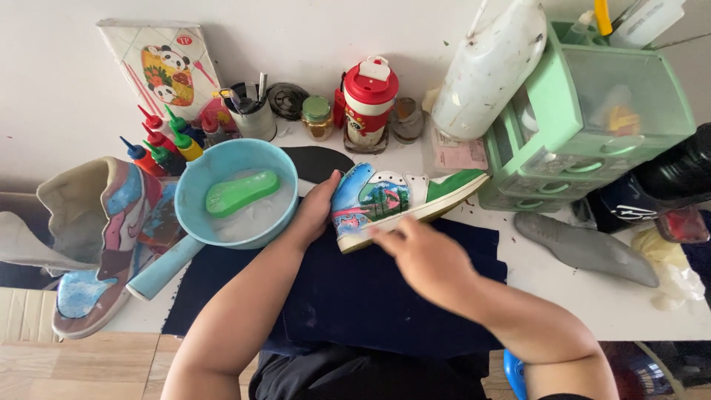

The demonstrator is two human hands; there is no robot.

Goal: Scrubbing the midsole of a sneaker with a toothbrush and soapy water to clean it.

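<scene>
1. Lay on its side on the dark blue cloth (370, 296), the painted sneaker (392, 201), long axis running left to right, toe end to the left, green heel to the far right.
2. Cupped the toe end from the left, the left hand (315, 211), fingers curled behind the shoe (grip itself hidden).
3. Hovered just near of the sole edge, blurred, the right hand (422, 255), fingers loosely extended leftward, apparently holding nothing.
4. Sat left of the shoe, a light blue basin (194, 194).
</scene>
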